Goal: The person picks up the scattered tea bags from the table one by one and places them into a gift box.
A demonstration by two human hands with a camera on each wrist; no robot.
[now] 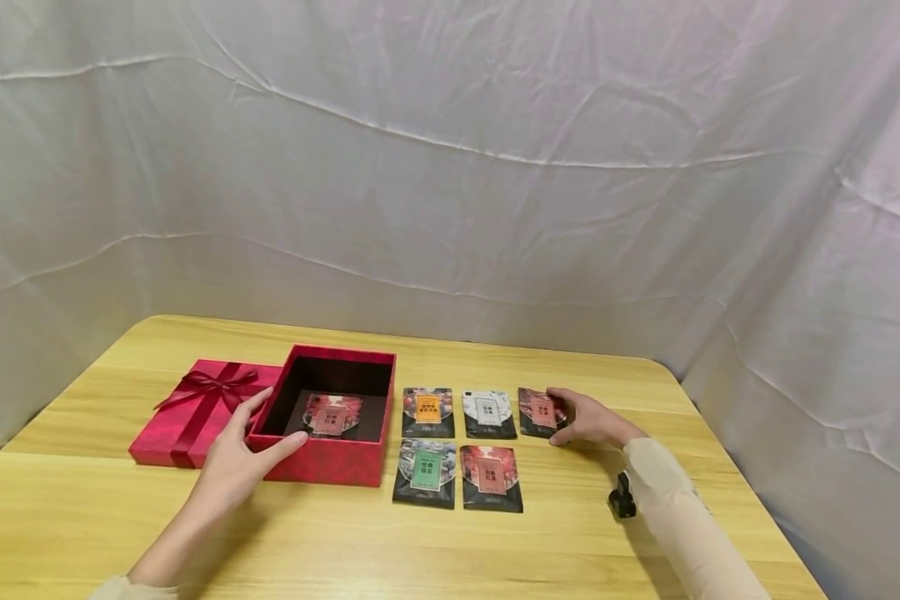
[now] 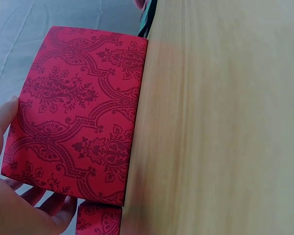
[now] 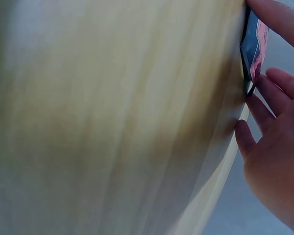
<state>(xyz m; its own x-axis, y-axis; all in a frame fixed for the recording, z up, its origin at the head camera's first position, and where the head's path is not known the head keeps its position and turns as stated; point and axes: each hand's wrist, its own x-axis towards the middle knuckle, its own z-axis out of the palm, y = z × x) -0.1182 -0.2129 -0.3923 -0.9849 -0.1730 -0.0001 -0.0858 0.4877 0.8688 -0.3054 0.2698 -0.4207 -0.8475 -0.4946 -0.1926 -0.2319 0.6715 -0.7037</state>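
Note:
My left hand (image 1: pixel 234 467) holds the near left corner of an open red gift box (image 1: pixel 330 462). Its thumb lies over the front rim and the fingers are along the left side; the left wrist view shows the box's patterned front (image 2: pixel 78 117). Inside the box lies a red-labelled tea packet (image 1: pixel 333 415). My right hand (image 1: pixel 588 419) grips another red-labelled tea packet (image 1: pixel 537 412) by its right part, thumb at the near edge and fingers at the far edge. In the right wrist view this packet (image 3: pixel 257 46) shows edge-on between thumb and fingers.
Left of the box lies its red lid (image 1: pixel 187 417) with a ribbon bow. Between box and right hand are an orange-labelled packet (image 1: pixel 427 412), a white-labelled one (image 1: pixel 489 414), a green-labelled one (image 1: pixel 425 473) and a red-labelled one (image 1: pixel 491 477). A small black object (image 1: pixel 622 497) is by the right sleeve.

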